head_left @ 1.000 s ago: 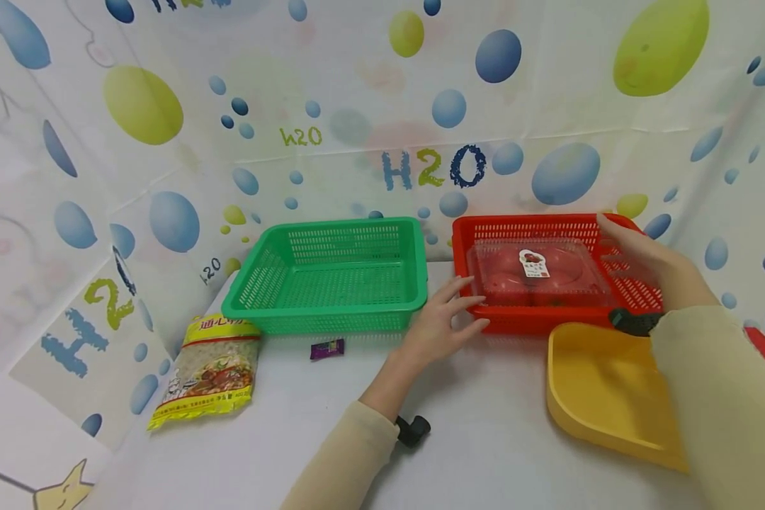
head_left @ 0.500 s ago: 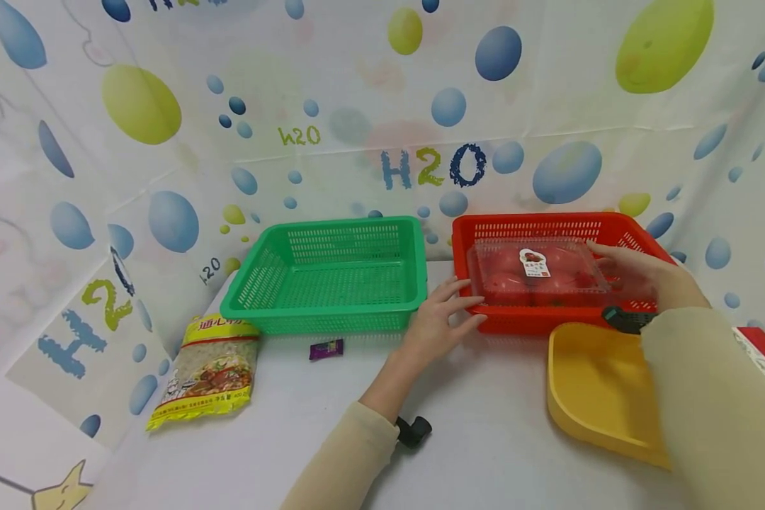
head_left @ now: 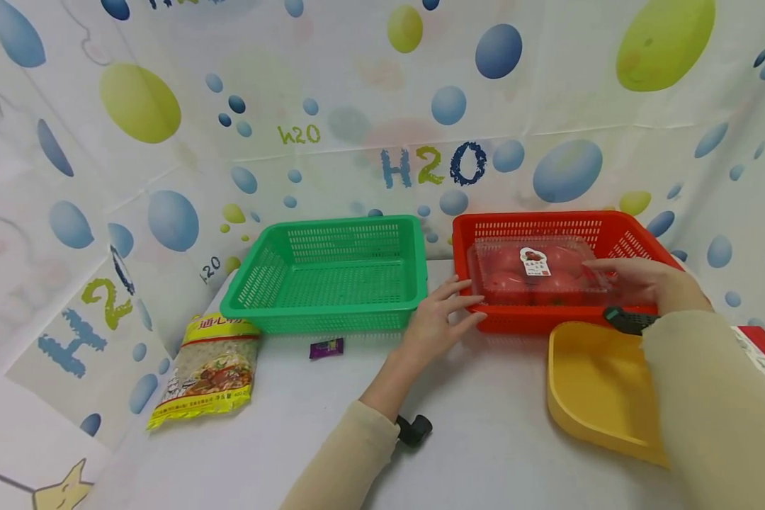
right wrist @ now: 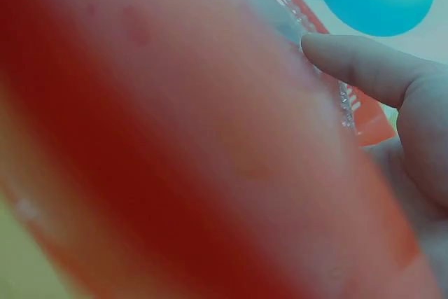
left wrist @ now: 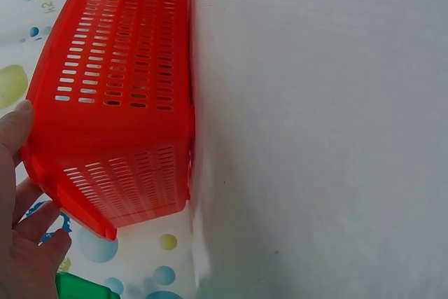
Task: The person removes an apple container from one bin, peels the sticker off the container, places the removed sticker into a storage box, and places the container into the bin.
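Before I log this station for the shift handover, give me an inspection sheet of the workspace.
Surface: white table, no spills seen.
Job's things: clear tomato box lies in the red basket.
Clutter: green basket, noodle packet, purple sweet, yellow scoop.
Grippers: left hand touches the red basket's front corner; right hand rests on the box's right side.
Cables: nothing seen.
Surroundings: bubble-print backdrop.

Clear tomato box [head_left: 535,273] lies flat, seemingly closed, in red basket [head_left: 637,244].
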Action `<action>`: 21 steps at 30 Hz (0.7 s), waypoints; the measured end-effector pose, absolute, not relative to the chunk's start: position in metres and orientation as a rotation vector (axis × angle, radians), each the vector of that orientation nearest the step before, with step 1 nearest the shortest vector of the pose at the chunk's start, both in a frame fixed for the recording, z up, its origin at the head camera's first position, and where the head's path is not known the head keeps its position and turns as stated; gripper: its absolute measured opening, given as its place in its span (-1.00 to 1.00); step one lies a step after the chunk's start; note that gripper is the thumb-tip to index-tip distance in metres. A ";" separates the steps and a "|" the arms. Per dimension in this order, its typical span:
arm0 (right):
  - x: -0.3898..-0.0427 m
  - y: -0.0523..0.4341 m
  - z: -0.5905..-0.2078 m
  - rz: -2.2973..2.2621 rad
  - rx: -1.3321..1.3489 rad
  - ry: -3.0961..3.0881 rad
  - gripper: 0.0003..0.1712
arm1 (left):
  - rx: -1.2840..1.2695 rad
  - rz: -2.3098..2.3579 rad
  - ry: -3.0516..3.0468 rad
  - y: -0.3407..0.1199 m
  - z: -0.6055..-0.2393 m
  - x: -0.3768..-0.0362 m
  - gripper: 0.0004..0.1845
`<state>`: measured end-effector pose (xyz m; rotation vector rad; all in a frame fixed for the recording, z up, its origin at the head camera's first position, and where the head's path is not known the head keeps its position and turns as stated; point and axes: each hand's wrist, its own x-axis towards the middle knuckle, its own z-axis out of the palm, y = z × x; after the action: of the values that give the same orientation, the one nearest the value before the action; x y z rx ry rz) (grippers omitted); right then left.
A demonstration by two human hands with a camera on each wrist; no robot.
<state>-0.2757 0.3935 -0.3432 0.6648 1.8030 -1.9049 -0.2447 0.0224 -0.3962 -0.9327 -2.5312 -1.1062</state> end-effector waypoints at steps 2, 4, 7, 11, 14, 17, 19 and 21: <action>-0.276 0.393 -0.342 -1.930 0.678 1.761 0.21 | -0.931 -1.114 -2.533 0.022 -0.396 -0.245 -0.57; -0.276 0.391 -0.340 -1.960 0.671 1.717 0.05 | -0.931 -1.124 -2.532 0.022 -0.396 -0.245 -0.57; -0.279 0.387 -0.338 -2.013 0.651 1.641 -0.17 | -0.922 -1.127 -2.533 0.021 -0.395 -0.244 -0.57; -0.281 0.384 -0.335 -2.062 0.666 1.590 -0.19 | -0.915 -1.126 -2.541 0.020 -0.394 -0.244 -0.57; -0.281 0.384 -0.335 -2.069 0.669 1.610 -0.18 | -0.919 -1.124 -2.548 0.020 -0.394 -0.244 -0.56; -0.280 0.386 -0.337 -2.075 0.654 1.639 -0.18 | -0.921 -1.118 -2.558 0.020 -0.393 -0.244 -0.57; -0.278 0.389 -0.337 -2.088 0.666 1.633 -0.18 | -0.922 -1.121 -2.560 0.021 -0.393 -0.244 -0.57; -0.276 0.391 -0.337 -2.093 0.676 1.631 -0.18 | -0.928 -1.124 -2.563 0.021 -0.393 -0.244 -0.57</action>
<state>-0.2759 0.3911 -0.3366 0.6764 1.6314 -2.0933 -0.2439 0.0213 -0.3932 -0.9278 -2.5630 -1.1239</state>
